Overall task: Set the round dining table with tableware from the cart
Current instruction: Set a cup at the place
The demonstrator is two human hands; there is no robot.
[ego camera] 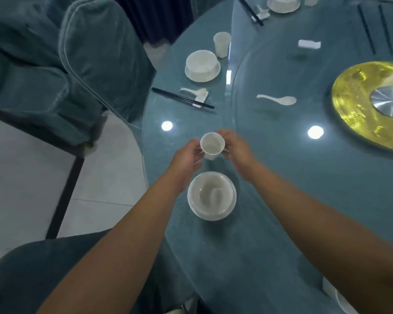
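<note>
A small white cup [212, 145] stands upright on the blue-grey round table [270, 189], just beyond a white bowl on a saucer [211, 196]. My left hand [187, 155] holds the cup's left side with curled fingers. My right hand [233, 145] wraps its fingers around the cup's right side. Whether the cup's base touches the table is hidden by my fingers.
A laid place farther along has a bowl on a saucer [202, 65], a cup [221, 44], black chopsticks [182, 98] and a spoon on a rest [196, 92]. The glass turntable carries a white spoon [278, 99], a napkin [309, 44] and a gold centrepiece [359, 105]. Covered chairs [95, 64] stand left.
</note>
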